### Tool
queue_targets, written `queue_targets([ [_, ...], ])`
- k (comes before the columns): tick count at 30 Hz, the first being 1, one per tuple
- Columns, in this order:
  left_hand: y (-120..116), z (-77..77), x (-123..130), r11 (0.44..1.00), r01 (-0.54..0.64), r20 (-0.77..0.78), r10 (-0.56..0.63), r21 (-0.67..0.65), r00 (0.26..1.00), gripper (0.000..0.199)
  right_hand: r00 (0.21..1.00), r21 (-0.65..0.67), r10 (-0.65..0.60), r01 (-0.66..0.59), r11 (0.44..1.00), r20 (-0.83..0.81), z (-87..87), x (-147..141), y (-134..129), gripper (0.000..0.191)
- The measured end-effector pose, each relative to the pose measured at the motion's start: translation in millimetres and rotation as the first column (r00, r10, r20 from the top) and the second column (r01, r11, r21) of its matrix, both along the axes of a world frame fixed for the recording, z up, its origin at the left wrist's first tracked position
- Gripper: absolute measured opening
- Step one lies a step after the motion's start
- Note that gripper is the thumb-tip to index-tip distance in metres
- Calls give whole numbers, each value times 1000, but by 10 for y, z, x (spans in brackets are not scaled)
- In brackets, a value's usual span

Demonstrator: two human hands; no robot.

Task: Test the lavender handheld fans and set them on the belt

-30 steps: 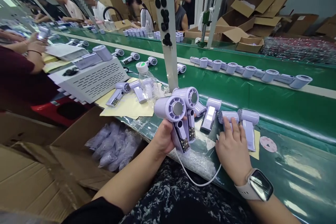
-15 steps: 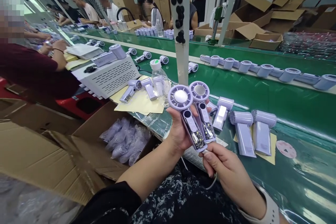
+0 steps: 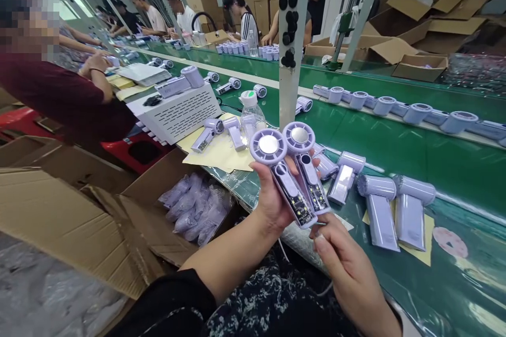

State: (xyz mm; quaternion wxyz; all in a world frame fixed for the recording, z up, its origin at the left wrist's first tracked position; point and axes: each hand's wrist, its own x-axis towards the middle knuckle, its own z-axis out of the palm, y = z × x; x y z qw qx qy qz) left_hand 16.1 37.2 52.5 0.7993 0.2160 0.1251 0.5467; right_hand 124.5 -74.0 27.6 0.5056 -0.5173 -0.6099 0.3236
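Observation:
Two lilac handheld fans (image 3: pixel 290 181) lie side by side in my left hand (image 3: pixel 272 202), whose fingers are wrapped round their handles. Both round heads face up, and small lights glow on the circuit boards seen through the clear handle fronts. My right hand (image 3: pixel 343 258) is closed just below the handle ends, thumb and fingers pinched together. A pale cable (image 3: pixel 326 290) trails from under that hand; its plug end is hidden by the fingers. To the right lie several wrapped fans (image 3: pixel 381 213) on the green table (image 3: pixel 427 295).
An open carton (image 3: pixel 148 179) of bagged fans (image 3: pixel 195 208) stands on the left. Behind my hands are a water bottle (image 3: pixel 253 110), a white vented box (image 3: pixel 179 116) and a metal post (image 3: pixel 290 84). Fans line the green conveyor (image 3: pixel 356 131). A co-worker in a dark red shirt (image 3: pixel 59 95) works at left.
My view has turned slightly left. My right hand has shifted a little down from the handle ends, and the cable plug seen between its fingers is now hidden. My left hand keeps both fans.

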Motion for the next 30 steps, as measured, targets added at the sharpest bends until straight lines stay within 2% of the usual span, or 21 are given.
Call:
queue_targets([
  [4,-19,-19,-14,998,36,-8,-36,51,999,71,994,-179,-75,60,982,-78,-31,-26,-15,44],
  [8,-21,-73,-40,998,41,-47,-38,51,998,73,994,-257,-5,-24,966,-111,-30,9,-22,48],
  [11,-13,-65,-57,998,34,-93,-29,50,995,76,994,-292,12,-43,955,-106,-23,35,-17,49],
  [15,-25,-63,-31,994,13,-139,2,106,990,78,961,-292,-73,-8,956,-266,-45,-38,-17,51],
  [18,-61,-139,24,981,-43,-124,68,192,990,76,891,-318,-159,17,948,-425,-75,-139,-15,51],
  [20,-80,-205,54,965,-72,-108,102,252,989,74,869,-341,-196,34,939,-455,-91,-162,-14,51],
  [23,-66,-244,55,958,-49,-122,87,282,989,74,930,-308,-117,4,951,-349,-91,-50,-23,46],
  [25,-29,-214,23,969,-14,-146,51,247,988,76,977,-243,-41,-12,970,-209,-70,118,-23,41],
  [26,-10,-190,-2,975,-6,-160,42,221,986,76,991,-201,-51,25,979,-123,-55,213,-17,40],
  [28,13,-151,-64,983,-9,-198,45,183,979,71,972,-91,-228,232,968,56,-24,386,15,41],
  [30,6,-144,-141,981,49,-277,6,189,961,60,911,-3,-384,389,921,149,3,492,58,34],
])
